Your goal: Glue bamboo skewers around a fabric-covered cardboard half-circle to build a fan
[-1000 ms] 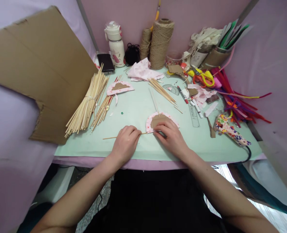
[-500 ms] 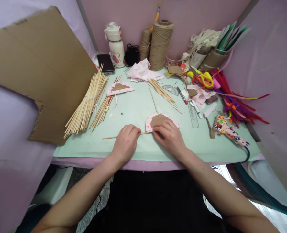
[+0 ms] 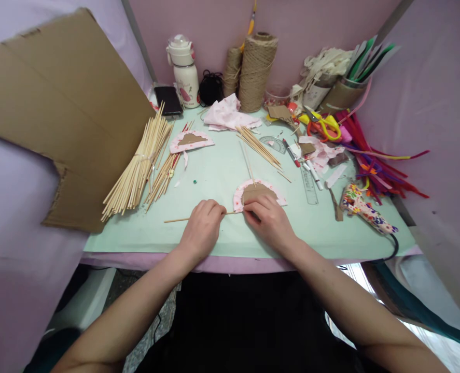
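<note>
A thin, pale wooden stick [image 3: 175, 220] is pinched between the thumb and fingers of the left hand [image 3: 203, 224], with one end jutting out to the left and the other reaching the lower left corner of a half-round brown cardboard piece edged in pink-patterned white fabric [image 3: 240, 199]. This piece is laid on the pale green tabletop [image 3: 210, 173], directly in front of the person. Its straight lower edge is covered by the curled fingers of the right hand [image 3: 268, 220]; whether anything is pinched between them cannot be told, as the fingertips are partly hidden.

On the white lidded bottle with a pink-red motif [image 3: 186, 85], dark script is printed, too small to be read. Fine markings are borne by the clear plastic ruler [image 3: 310, 189] and the clear half-round protractor [image 3: 273, 144], but their figures cannot be made out. A second, similar fabric-edged cardboard piece [image 3: 193, 140] is placed farther back, beside the tied bundle of pale wooden sticks [image 3: 138, 163].
</note>
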The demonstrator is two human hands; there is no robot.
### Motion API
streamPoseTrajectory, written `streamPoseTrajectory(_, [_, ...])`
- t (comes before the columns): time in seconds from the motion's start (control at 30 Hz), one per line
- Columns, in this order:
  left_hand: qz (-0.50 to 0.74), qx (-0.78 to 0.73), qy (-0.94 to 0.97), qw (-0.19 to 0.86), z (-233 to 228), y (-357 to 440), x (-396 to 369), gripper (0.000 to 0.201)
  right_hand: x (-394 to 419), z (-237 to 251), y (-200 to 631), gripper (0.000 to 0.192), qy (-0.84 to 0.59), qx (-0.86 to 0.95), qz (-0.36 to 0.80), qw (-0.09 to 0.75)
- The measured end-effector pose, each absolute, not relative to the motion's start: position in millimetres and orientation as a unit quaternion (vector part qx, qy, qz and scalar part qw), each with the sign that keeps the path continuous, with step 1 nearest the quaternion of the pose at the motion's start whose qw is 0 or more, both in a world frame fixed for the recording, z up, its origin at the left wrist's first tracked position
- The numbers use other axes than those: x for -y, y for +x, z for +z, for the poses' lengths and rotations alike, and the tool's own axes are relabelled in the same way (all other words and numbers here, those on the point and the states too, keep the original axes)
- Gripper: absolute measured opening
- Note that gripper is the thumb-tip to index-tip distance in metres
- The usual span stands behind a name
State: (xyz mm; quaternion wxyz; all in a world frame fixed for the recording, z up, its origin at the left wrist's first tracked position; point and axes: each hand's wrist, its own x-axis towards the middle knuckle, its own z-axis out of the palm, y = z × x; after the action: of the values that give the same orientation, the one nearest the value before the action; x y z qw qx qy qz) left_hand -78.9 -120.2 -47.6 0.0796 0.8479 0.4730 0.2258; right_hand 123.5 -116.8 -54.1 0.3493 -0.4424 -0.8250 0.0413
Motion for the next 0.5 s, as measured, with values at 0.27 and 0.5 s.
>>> streamPoseTrajectory(0.27, [0.233, -0.476, 0.843, 0.091, -46.7, -77.8, 118.4, 0.016, 114.7, -53.8, 121.2, 0.014, -0.480, 0.796, 0.065, 0.362])
streamPoseTrajectory(0.5, [0.229, -0.476, 0.843, 0.100, -45.5, -78.4, 116.9, 0.014, 112.6, -53.7, 124.2, 0.013, -0.485, 0.798, 0.101, 0.343])
